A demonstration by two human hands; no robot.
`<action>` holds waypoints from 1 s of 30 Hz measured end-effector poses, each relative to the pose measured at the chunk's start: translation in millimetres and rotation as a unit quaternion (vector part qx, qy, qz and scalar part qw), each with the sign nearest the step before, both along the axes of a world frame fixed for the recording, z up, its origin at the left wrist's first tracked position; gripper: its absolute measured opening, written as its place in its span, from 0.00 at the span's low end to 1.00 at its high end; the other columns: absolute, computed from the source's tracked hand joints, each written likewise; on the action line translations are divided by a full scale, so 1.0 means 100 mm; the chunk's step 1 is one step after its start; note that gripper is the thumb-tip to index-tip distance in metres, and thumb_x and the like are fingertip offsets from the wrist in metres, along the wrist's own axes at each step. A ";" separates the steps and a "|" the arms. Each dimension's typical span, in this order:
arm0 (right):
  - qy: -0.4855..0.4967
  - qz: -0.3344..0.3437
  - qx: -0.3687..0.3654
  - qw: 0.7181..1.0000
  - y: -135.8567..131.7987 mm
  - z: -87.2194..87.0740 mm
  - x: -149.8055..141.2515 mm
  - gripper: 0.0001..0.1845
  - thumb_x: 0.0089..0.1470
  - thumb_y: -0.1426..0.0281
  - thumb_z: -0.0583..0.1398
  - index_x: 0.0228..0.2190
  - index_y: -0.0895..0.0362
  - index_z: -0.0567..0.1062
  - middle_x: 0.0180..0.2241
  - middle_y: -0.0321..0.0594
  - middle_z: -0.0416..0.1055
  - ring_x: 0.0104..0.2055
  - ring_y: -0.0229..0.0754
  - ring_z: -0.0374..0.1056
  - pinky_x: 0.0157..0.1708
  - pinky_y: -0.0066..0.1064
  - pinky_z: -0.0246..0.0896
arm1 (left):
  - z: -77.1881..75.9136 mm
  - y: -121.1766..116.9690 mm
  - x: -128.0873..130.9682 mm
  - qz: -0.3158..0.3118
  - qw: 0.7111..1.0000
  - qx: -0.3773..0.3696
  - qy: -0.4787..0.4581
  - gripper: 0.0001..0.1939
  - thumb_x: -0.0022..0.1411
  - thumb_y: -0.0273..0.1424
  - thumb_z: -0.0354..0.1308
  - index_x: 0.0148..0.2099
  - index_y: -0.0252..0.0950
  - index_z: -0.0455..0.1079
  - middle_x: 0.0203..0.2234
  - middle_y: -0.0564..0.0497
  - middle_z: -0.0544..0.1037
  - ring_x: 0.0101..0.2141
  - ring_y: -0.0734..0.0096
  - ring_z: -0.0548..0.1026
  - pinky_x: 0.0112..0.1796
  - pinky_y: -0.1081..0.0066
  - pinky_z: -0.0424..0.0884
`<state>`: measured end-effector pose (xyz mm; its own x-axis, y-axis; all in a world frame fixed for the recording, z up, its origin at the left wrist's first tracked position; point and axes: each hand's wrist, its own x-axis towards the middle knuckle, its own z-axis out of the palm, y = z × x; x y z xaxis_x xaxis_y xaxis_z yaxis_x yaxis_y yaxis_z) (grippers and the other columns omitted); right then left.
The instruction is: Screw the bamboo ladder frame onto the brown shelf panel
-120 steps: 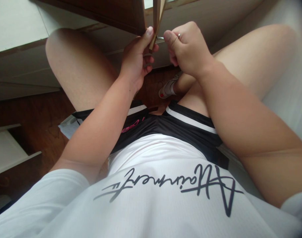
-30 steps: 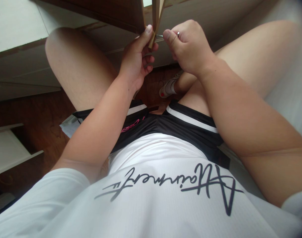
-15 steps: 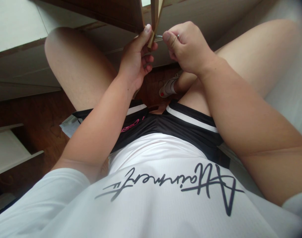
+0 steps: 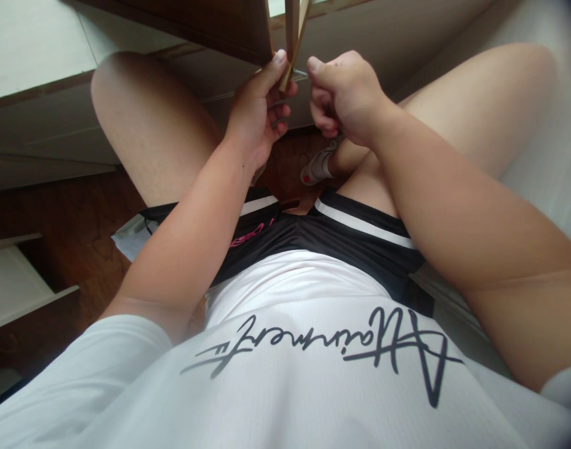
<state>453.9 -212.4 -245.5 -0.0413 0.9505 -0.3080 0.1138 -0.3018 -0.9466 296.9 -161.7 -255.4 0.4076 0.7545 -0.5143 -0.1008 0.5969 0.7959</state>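
My left hand (image 4: 256,105) pinches the lower end of a narrow wooden strip (image 4: 286,81), thumb on the near side and fingers curled behind it. From the right, a thin metal rod (image 4: 301,73) meets the strip close to that end. Its other end disappears into my right hand (image 4: 348,93), which is closed around it with the thumb on top. Whether the rod is a hex key or another tool cannot be made out. Beside my left thumb is the corner of a dark brown wooden panel (image 4: 210,28), and a second strip (image 4: 292,25) runs up next to the first.
A pale board surface (image 4: 32,43) with a worn edge lies beyond my left knee. My bent legs frame the work, with a foot in a white sock (image 4: 320,165) below on the dark wood floor (image 4: 93,218). A white shelf-like piece (image 4: 18,280) stands at left.
My right hand has turned and dropped slightly, and the rod now slants a little. The left hand keeps its hold on the wooden strip.
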 end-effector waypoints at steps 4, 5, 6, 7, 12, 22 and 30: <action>0.102 0.044 -0.144 0.983 0.00 0.09 0.04 0.29 0.43 0.46 0.60 0.16 0.50 0.51 0.11 0.32 0.43 0.15 0.37 0.38 0.21 0.34 0.34 | 0.01 -0.02 0.01 0.001 1.000 0.013 -0.012 0.11 0.53 0.42 0.67 0.24 0.49 0.70 0.26 0.56 0.77 0.22 0.72 0.70 0.15 0.70 0.58; 0.108 0.044 -0.151 0.982 0.00 0.10 0.05 0.29 0.41 0.46 0.61 0.16 0.50 0.51 0.11 0.32 0.44 0.16 0.37 0.37 0.22 0.34 0.34 | 0.01 -0.03 0.02 0.002 1.000 0.018 -0.005 0.11 0.54 0.43 0.66 0.24 0.49 0.70 0.27 0.56 0.77 0.23 0.72 0.71 0.15 0.70 0.58; 0.101 0.035 -0.138 0.985 0.01 0.10 0.05 0.29 0.41 0.45 0.61 0.16 0.50 0.52 0.11 0.32 0.43 0.16 0.37 0.37 0.22 0.34 0.34 | 0.01 -0.03 0.01 0.001 1.000 0.023 0.007 0.11 0.55 0.44 0.64 0.24 0.49 0.71 0.28 0.55 0.78 0.23 0.71 0.72 0.15 0.70 0.58; 0.087 0.021 -0.113 0.990 0.01 0.10 0.05 0.29 0.41 0.45 0.61 0.15 0.50 0.52 0.11 0.32 0.43 0.16 0.37 0.38 0.22 0.34 0.34 | 0.01 -0.02 0.01 0.000 0.999 0.029 0.020 0.11 0.55 0.45 0.63 0.25 0.49 0.71 0.30 0.55 0.78 0.25 0.70 0.73 0.15 0.70 0.59; -0.041 -0.009 0.040 0.998 0.02 0.05 0.00 0.29 0.50 0.44 0.59 0.14 0.50 0.57 0.14 0.35 0.50 0.18 0.39 0.48 0.23 0.34 0.41 | -0.01 -0.01 -0.01 -0.006 0.997 0.052 0.057 0.12 0.53 0.50 0.62 0.26 0.51 0.72 0.34 0.56 0.80 0.31 0.65 0.76 0.16 0.70 0.61; -0.227 -0.021 0.130 0.965 -0.01 0.06 -0.01 0.23 0.59 0.58 0.60 0.17 0.51 0.62 0.18 0.38 0.57 0.23 0.41 0.51 0.26 0.34 0.42 | 0.03 0.00 -0.04 0.002 1.000 0.014 0.005 0.12 0.62 0.43 0.61 0.26 0.47 0.73 0.29 0.55 0.77 0.23 0.74 0.68 0.17 0.71 0.58; 0.199 0.064 -0.204 0.956 0.01 0.15 0.08 0.27 0.54 0.55 0.59 0.17 0.52 0.50 0.11 0.32 0.42 0.17 0.39 0.35 0.21 0.33 0.29 | -0.02 -0.03 -0.02 -0.013 0.999 0.048 0.021 0.11 0.57 0.46 0.62 0.25 0.52 0.72 0.32 0.54 0.78 0.26 0.68 0.72 0.17 0.69 0.61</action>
